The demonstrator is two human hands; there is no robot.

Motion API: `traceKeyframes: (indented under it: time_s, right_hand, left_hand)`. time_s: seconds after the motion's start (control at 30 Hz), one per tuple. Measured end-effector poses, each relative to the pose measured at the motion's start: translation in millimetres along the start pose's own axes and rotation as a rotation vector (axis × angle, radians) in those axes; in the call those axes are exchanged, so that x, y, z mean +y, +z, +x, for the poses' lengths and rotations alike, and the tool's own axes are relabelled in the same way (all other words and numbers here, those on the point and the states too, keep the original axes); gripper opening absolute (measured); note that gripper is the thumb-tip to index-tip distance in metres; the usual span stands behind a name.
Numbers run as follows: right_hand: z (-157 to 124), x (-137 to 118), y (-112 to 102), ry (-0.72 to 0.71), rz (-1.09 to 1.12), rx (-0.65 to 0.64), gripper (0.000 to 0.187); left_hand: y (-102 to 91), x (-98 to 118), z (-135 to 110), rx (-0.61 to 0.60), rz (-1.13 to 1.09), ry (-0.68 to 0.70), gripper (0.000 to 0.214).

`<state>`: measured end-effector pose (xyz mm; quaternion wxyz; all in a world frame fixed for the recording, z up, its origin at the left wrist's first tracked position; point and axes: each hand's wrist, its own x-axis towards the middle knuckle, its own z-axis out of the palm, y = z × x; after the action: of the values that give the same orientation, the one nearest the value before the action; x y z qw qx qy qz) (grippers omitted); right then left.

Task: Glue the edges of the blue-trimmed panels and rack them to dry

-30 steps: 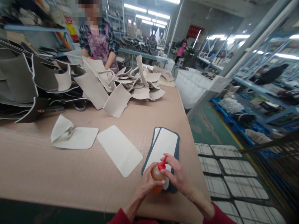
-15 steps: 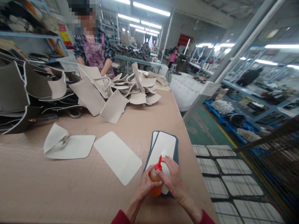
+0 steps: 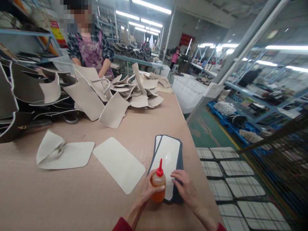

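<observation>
Squeeze bottle [image 3: 158, 186], orange liquid and red nozzle, is held upright in the left hand [image 3: 145, 195], fingers wrapped round its body, near the front right corner of the table [image 3: 156, 118]. The right hand [image 3: 187, 190] is laid flat, grasping nothing, on the dark-edged panel stack [image 3: 169, 150] just beside the bottle. A loose white panel [image 3: 119, 164] is noted to the left, and a heap of cut pieces [image 3: 115, 93] toward the far edge.

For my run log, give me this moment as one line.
left hand: grips orange squeeze bottle, upright | right hand: open on dark-edged panel stack | table: loose white panels left of stack
</observation>
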<state>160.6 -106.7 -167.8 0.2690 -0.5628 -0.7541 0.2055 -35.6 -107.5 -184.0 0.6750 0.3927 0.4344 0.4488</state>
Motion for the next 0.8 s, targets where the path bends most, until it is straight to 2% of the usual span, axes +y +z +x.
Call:
traceKeyframes:
  time_s: [0.1, 0.2, 0.37, 0.5, 0.63, 0.73, 0.8]
  right_hand:
    - [-5.3, 9.6, 20.9, -0.055, -0.115, -0.141, 0.021]
    - [-9.0, 15.0, 32.3, -0.083, -0.198, -0.23, 0.024]
    - [-13.3, 24.3, 30.3, -0.139, -0.245, -0.284, 0.03]
    - [-16.5, 37.2, 28.4, -0.232, -0.207, -0.252, 0.034]
    - [-15.2, 47.3, 23.2, -0.293, -0.171, -0.161, 0.034]
    - [-4.7, 35.7, 5.1, -0.287, -0.159, -0.071, 0.027]
    - [11.3, 12.7, -16.0, -0.249, -0.135, -0.016, 0.025]
  left_hand:
    - [-0.7, -5.8, 0.1, -0.015, -0.024, 0.002, 0.059]
    - [-6.6, -5.2, -4.4, -0.017, -0.099, -0.028, 0.063]
    - [-30.6, 25.9, -18.9, 0.084, -0.152, 0.002, 0.067]
    - [-44.3, 55.6, -25.3, 0.1, -0.107, 0.068, 0.068]
    - [-43.0, 72.6, -22.1, 0.046, -0.093, 0.12, 0.068]
    - [-36.4, 83.4, -16.3, -0.016, -0.066, 0.136, 0.066]
    - [-30.7, 92.8, -12.4, -0.062, -0.043, 0.132, 0.066]
